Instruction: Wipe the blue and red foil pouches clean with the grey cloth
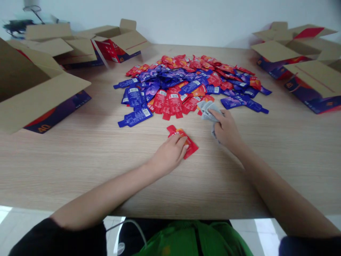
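My left hand lies flat on the wooden table, its fingers stretched out over a single red spouted pouch that sits apart from the rest. My right hand is closed around a crumpled grey cloth at the near edge of a large pile of red and blue spouted pouches. One blue pouch lies at the pile's near left.
Open cardboard boxes with blue and red printed sides stand at the left, back left and right. A white wall runs behind the table. The table's near edge is just in front of my body.
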`<control>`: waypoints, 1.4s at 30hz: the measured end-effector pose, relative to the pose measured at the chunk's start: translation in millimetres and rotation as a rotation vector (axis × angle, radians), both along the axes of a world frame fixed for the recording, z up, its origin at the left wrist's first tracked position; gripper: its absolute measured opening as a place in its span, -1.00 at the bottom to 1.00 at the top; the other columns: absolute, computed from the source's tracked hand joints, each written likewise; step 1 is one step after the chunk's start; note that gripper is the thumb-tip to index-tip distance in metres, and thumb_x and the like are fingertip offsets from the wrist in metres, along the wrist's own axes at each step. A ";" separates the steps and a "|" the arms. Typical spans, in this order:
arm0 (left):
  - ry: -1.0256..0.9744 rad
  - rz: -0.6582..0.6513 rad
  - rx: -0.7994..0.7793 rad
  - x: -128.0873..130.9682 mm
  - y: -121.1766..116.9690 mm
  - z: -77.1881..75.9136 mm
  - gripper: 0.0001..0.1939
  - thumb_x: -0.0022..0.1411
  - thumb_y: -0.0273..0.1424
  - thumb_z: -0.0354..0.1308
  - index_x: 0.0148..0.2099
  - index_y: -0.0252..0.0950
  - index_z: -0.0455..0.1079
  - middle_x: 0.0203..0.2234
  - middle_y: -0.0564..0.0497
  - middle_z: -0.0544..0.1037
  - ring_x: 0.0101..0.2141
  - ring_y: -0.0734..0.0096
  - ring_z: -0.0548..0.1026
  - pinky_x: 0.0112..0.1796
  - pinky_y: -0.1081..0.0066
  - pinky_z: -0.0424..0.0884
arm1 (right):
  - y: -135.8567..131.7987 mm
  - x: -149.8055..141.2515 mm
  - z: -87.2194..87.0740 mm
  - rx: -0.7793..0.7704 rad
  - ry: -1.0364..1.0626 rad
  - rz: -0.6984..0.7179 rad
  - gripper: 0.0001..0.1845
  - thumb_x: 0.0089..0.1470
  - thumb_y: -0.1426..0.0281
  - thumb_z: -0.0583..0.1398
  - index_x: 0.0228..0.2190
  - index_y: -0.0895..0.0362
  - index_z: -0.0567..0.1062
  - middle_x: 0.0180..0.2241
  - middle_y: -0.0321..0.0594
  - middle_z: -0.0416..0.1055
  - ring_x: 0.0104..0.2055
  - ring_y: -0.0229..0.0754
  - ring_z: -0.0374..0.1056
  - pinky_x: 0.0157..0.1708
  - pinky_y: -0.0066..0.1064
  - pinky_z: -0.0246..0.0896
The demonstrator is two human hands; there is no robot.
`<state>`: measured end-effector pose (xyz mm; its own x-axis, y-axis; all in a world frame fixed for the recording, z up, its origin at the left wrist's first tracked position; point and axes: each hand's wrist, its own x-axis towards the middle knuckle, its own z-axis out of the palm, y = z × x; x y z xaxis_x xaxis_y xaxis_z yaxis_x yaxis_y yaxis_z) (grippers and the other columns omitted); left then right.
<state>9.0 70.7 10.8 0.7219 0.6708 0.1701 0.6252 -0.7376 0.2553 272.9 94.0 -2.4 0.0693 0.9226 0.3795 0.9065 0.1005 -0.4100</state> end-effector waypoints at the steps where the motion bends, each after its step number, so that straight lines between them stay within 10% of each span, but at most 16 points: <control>1: -0.004 -0.043 0.007 -2.2 -1.7 4.4 -0.60 0.54 -0.39 -0.12 0.21 -0.43 0.41 0.11 -0.23 0.51 0.08 0.17 0.46 0.15 0.20 0.35 | -13.6 -3.7 1.7 0.008 0.028 0.050 -0.36 0.13 0.54 -0.02 0.20 0.13 0.48 0.08 0.07 0.33 0.13 0.06 0.32 0.16 -0.02 0.27; 6: 0.159 -0.076 0.083 -35.9 11.1 3.1 -0.57 0.47 -0.46 -0.03 0.31 -0.19 0.37 0.33 -0.06 0.36 0.30 0.00 0.27 0.19 0.00 0.25 | -67.0 -12.5 9.5 -0.059 0.183 0.253 -0.37 0.16 0.53 0.01 0.20 -0.04 0.48 0.13 -0.06 0.34 0.15 0.01 0.35 0.18 0.00 0.31; 13: 0.218 0.053 0.143 -27.9 -23.0 -19.8 -0.51 0.49 -0.29 0.02 0.35 -0.39 0.31 0.24 -0.27 0.42 0.17 -0.06 0.37 0.08 0.06 0.36 | -80.0 -33.1 22.6 -0.097 0.270 0.294 -0.38 0.20 0.53 0.02 0.21 -0.07 0.45 0.15 -0.11 0.35 0.15 -0.03 0.37 0.18 -0.06 0.32; 22: 0.176 0.063 0.123 -24.1 -40.8 -20.2 -0.63 0.46 -0.30 0.03 0.13 -0.40 0.49 0.09 -0.23 0.52 0.12 -0.03 0.41 0.06 0.07 0.35 | -74.0 -108.6 1.1 -0.146 -0.315 0.331 -0.44 0.28 0.36 0.05 0.26 0.14 0.39 0.40 0.04 0.12 0.23 0.19 0.19 0.08 0.08 0.19; 36: 0.256 0.112 0.033 -20.9 -44.4 -21.9 -0.42 0.51 -0.24 -0.11 0.46 -0.35 0.17 0.40 -0.12 0.21 0.37 -0.08 0.19 0.21 -0.02 0.26 | -84.1 -19.4 -0.9 -0.175 -0.221 -0.086 -0.35 0.18 0.46 0.00 0.29 0.24 0.32 0.29 0.20 0.18 0.24 0.23 0.23 0.15 0.09 0.25; 42: 0.237 0.131 0.020 -17.4 -47.6 -20.1 -0.37 0.49 -0.16 -0.04 0.43 -0.42 0.20 0.39 -0.21 0.24 0.36 -0.17 0.19 0.22 -0.11 0.24 | -67.0 -93.2 14.5 -0.130 -0.291 0.180 -0.38 0.27 0.48 -0.04 0.32 0.08 0.31 0.44 -0.04 0.03 0.22 0.14 0.24 0.10 0.00 0.24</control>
<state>-8.4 23.2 -9.3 0.6502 0.7595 0.0205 0.7564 -0.6496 0.0766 179.7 27.0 12.2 -0.1923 0.9519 0.2385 0.9595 0.2333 -0.1576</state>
